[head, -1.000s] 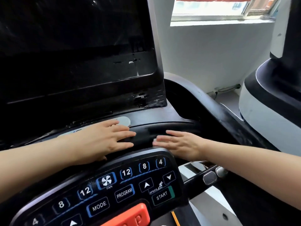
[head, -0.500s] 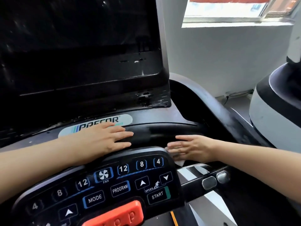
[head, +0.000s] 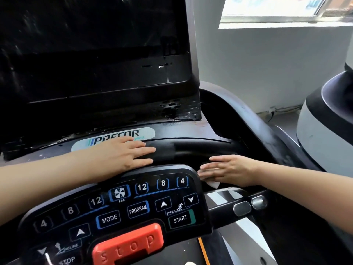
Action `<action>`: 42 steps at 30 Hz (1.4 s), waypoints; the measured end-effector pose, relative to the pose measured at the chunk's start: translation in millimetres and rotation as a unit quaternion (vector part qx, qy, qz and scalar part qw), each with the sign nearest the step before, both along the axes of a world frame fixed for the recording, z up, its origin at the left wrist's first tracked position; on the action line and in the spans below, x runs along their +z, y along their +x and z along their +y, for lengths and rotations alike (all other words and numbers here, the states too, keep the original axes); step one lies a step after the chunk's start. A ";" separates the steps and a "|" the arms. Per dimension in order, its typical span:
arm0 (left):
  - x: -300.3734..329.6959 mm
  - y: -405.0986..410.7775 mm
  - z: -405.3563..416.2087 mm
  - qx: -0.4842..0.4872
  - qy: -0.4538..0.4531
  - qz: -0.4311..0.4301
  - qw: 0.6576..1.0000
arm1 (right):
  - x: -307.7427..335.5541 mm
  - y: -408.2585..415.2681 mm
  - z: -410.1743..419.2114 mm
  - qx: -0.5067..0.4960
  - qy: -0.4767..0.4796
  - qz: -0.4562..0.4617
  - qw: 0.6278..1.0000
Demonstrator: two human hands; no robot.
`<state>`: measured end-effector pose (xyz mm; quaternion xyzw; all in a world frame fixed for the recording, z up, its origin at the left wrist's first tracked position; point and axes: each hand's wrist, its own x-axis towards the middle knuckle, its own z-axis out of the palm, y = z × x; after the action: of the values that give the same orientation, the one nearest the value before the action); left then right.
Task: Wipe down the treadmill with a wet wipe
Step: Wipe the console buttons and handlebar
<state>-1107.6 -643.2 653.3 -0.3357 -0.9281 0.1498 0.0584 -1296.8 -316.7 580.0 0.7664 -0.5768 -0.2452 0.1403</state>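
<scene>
The black treadmill console point(head: 191, 144) fills the view, with a dark screen point(head: 91, 54) above and a button panel point(head: 118, 209) below. My left hand point(head: 124, 155) lies flat with straight fingers on the console ledge, just under the brand label point(head: 114, 139). My right hand point(head: 229, 170) presses flat on a white wet wipe point(head: 213, 183) against the curved black bar right of the panel. Only a corner of the wipe shows beneath my fingers.
A red stop button point(head: 128, 245) sits at the panel's lower edge. The right handrail point(head: 248, 205) with metal sensor pads runs below my right forearm. Another white and black machine point(head: 324, 131) stands at the right, below a window point(head: 277, 8).
My right hand has slid to the right along the curved bar with the wipe, away from my left hand. My left hand has stayed in place; the view shifted, uncovering the brand label.
</scene>
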 end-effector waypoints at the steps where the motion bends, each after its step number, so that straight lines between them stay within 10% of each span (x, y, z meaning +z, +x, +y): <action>1: 1.4 -0.4 0.0 -0.001 -0.005 -0.004 1.000 | 2.9 -2.2 10.4 -0.039 -0.019 -0.009 0.999; 8: 10.7 -2.6 2.6 0.047 0.010 -0.013 0.999 | 17.8 6.5 50.6 -0.435 -0.294 -0.160 0.836; 19: 4.7 17.6 35.1 -0.031 0.079 -0.084 0.993 | -45.5 167.8 53.9 -0.555 -0.347 -0.345 0.673; 25: -1.7 16.7 37.0 -0.045 0.121 -0.069 0.989 | -51.5 204.2 37.1 -0.477 -0.328 -0.307 0.756; 29: -3.9 17.0 38.8 -0.052 0.144 -0.051 0.987 | -46.9 201.8 24.5 -0.570 -0.417 -0.363 0.608; 33: -6.9 17.0 37.9 -0.044 0.147 -0.050 0.987 | -45.2 231.1 -1.2 -0.506 -0.450 -0.420 0.604; 38: -6.7 16.1 38.5 -0.045 0.154 -0.048 0.986 | -19.6 237.2 -9.0 -0.503 -0.467 -0.539 0.488; 42: -5.9 18.4 38.1 -0.045 0.153 -0.052 0.986 | 3.0 220.1 -34.2 -0.505 -0.440 -0.554 0.494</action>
<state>-1089.2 -605.1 647.4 -0.3711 -0.9260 -0.0148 0.0673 -1076.7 -350.9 583.0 0.1617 -0.8580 0.4862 -0.0368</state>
